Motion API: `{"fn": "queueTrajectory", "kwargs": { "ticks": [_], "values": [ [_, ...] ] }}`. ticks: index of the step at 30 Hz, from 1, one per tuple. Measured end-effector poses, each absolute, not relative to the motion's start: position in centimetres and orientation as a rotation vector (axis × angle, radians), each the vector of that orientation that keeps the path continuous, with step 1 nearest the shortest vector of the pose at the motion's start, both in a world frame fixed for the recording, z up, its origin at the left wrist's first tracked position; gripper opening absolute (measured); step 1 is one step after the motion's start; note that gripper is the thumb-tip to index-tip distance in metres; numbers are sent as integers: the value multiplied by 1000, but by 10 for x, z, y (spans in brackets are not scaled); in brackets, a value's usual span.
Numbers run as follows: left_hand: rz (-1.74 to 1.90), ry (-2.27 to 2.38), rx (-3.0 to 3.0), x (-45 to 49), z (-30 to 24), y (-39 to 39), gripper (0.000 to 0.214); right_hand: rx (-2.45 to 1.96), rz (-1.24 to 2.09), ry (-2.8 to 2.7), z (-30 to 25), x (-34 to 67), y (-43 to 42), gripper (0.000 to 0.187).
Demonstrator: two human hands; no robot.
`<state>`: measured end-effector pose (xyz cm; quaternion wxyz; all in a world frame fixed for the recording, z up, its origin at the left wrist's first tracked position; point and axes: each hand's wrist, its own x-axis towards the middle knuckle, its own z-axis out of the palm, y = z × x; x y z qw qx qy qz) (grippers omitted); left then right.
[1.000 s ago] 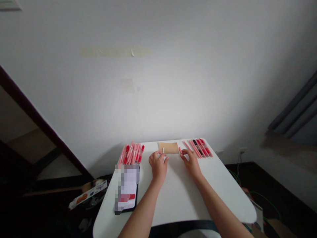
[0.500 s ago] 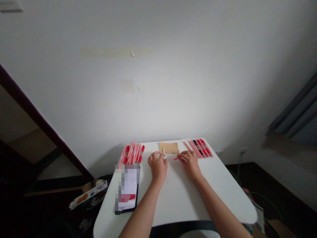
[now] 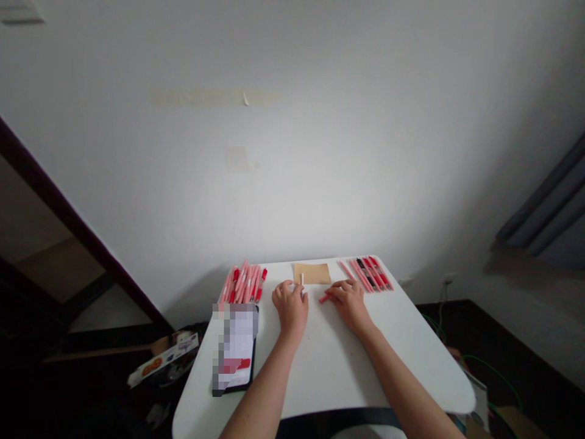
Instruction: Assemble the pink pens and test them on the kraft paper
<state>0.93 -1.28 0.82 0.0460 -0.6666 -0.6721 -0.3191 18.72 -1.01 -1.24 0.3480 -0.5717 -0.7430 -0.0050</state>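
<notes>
My left hand (image 3: 291, 308) is closed, its fingertips pinching a short white stick (image 3: 302, 278) that points away from me; its lower end is hidden by the fingers. To the right, my right hand (image 3: 350, 303) grips a pink pen (image 3: 324, 299), whose end sticks out leftward past the fingertips while the rest is covered. A brown paper piece (image 3: 315, 272) lies flat just beyond both hands. Several pink and red pens (image 3: 244, 283) are heaped at the table's far left. At the far right, a row of pink, red and black pens (image 3: 372, 273) lies side by side.
A phone (image 3: 237, 347), its screen lit and partly pixelated, lies on the white table (image 3: 329, 366) left of my left forearm. The wall (image 3: 301, 183) stands right behind the table's far edge. A box and clutter (image 3: 164, 360) are on the floor to the left.
The pink pen in my right hand has turned a little, its exposed end now lower and pointing nearer to me. My left hand has hardly moved.
</notes>
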Motion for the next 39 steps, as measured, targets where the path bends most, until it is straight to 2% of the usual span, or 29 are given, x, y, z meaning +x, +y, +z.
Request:
{"fn": "queueTrajectory", "kwargs": {
  "ticks": [19, 39],
  "values": [
    [-994, -2052, -2062, 9, 9, -13, 16, -1391, 38, -1815, -30, 198, 4, 28],
    [-1004, -2058, -2066, 10, 9, -13, 20, -1335, 45, -1747, -31, 205, 7, 23]
  ]
}}
